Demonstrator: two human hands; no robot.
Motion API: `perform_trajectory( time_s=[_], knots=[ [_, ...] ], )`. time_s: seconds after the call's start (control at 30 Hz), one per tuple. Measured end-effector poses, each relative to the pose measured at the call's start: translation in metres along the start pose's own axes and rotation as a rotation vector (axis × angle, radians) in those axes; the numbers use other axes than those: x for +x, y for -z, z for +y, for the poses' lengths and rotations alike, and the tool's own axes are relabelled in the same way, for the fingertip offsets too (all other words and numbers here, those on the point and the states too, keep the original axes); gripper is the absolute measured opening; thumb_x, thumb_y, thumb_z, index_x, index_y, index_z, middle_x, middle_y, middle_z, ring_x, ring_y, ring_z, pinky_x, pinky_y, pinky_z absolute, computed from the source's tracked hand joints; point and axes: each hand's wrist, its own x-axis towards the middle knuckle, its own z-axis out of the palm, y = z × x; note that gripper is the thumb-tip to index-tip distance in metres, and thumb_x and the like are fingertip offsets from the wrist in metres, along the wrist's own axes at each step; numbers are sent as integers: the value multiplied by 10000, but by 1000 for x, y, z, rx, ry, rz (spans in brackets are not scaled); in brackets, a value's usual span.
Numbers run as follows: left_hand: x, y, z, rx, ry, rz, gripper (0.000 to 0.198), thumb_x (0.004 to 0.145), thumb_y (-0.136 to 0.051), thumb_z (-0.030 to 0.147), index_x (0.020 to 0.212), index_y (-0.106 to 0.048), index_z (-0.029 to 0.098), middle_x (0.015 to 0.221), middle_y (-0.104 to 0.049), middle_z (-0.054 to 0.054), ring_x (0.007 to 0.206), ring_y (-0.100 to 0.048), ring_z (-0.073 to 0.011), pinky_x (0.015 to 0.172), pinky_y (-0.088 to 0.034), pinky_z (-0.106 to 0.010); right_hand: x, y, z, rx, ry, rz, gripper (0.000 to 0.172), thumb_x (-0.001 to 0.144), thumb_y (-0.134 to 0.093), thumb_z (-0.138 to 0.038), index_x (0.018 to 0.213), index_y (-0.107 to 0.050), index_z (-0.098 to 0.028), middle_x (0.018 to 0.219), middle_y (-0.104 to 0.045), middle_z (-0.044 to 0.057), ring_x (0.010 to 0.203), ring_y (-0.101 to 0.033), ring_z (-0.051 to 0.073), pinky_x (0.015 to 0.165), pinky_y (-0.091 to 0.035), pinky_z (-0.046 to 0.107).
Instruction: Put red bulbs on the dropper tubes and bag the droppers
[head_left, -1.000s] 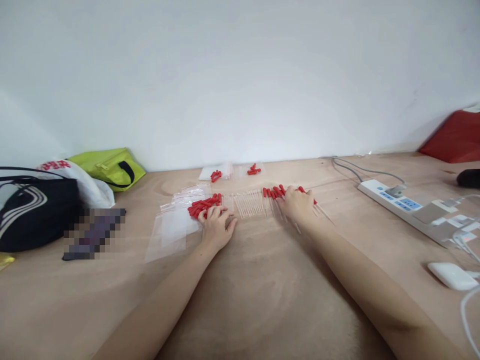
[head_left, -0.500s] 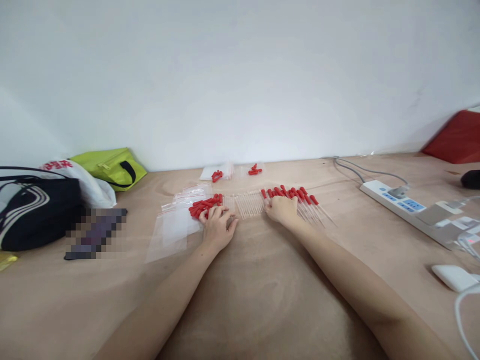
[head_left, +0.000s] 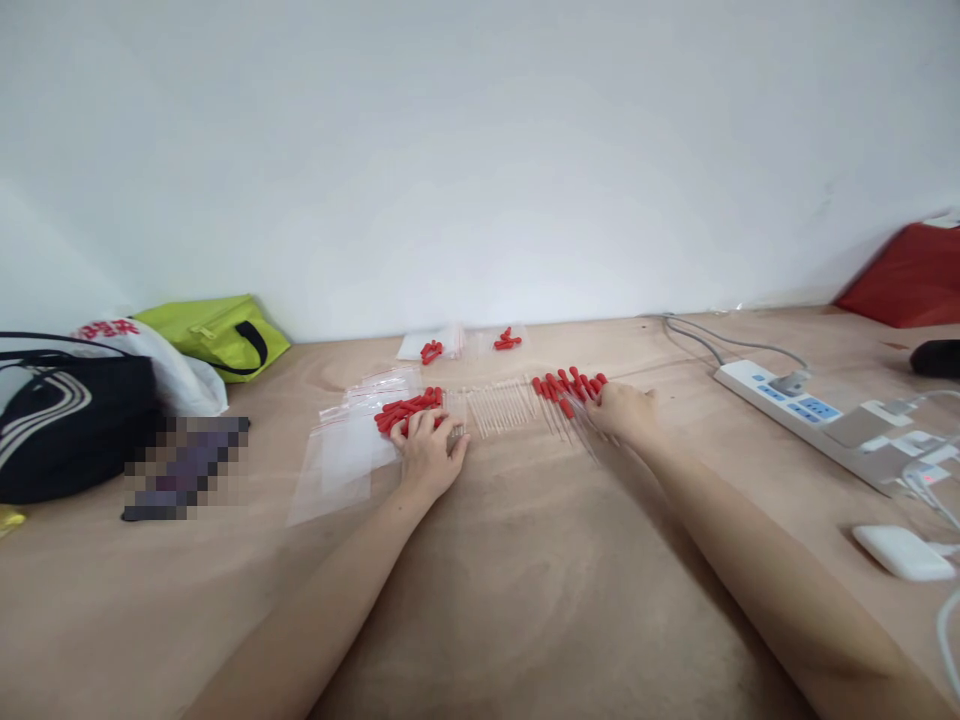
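Clear thin tubes point(head_left: 499, 405) lie in a row on the wooden table point(head_left: 525, 560). A pile of red caps point(head_left: 406, 408) sits at their left end, and red-capped tubes point(head_left: 566, 390) fan out at the right. My left hand point(head_left: 425, 447) rests flat at the left pile, fingers spread on the caps. My right hand point(head_left: 626, 412) lies at the right edge of the capped tubes, fingers curled against them. Clear zip bags point(head_left: 341, 455) lie left of my left hand.
Two small bags holding red caps point(head_left: 465, 343) lie by the wall. A black bag point(head_left: 67, 420), white bag and green pouch point(head_left: 221, 335) stand at the left. A white power strip point(head_left: 810, 415) with cables, a white case point(head_left: 904, 552) and a red object point(head_left: 911, 275) are on the right.
My right hand slid from over the capped tubes toward the middle, then out to their right edge, bunching them leftward. My left hand stayed on the red caps.
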Motion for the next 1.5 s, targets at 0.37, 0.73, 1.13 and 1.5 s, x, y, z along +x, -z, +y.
perform_trajectory(
  time_s=[0.37,0.73,1.13,1.5],
  knots=[
    [15,9,-10,53,157,23,429,646,-610,522,935,-550,211,997,-575,-85,1002,-428,-288,879,-206,-477,0,-17,-61,65,240,127,309,812,-355,-276,806,-643,-165,861,-657,106,849,-570,221,782,-264,362],
    [28,2,-27,162,218,57,240,721,-557,448,694,-642,226,1069,-546,-91,1050,-409,-284,891,-184,-517,18,-21,-90,-8,105,33,288,784,-397,-151,941,-637,-120,932,-646,162,889,-583,237,825,-263,393],
    [33,-3,-20,127,245,167,168,706,-552,330,631,-627,199,1022,-568,-88,1023,-441,-280,889,-190,-493,3,-22,-89,-33,137,205,331,815,-299,-96,980,-580,-39,973,-597,209,915,-532,272,820,-254,414],
    [-7,23,2,-177,-372,-115,83,724,-526,243,727,-606,219,969,-617,-33,938,-511,-211,882,-247,-414,-46,-41,1,248,922,299,221,860,-294,-151,923,-506,-173,821,-581,81,770,-512,188,734,-354,309]
  ],
)
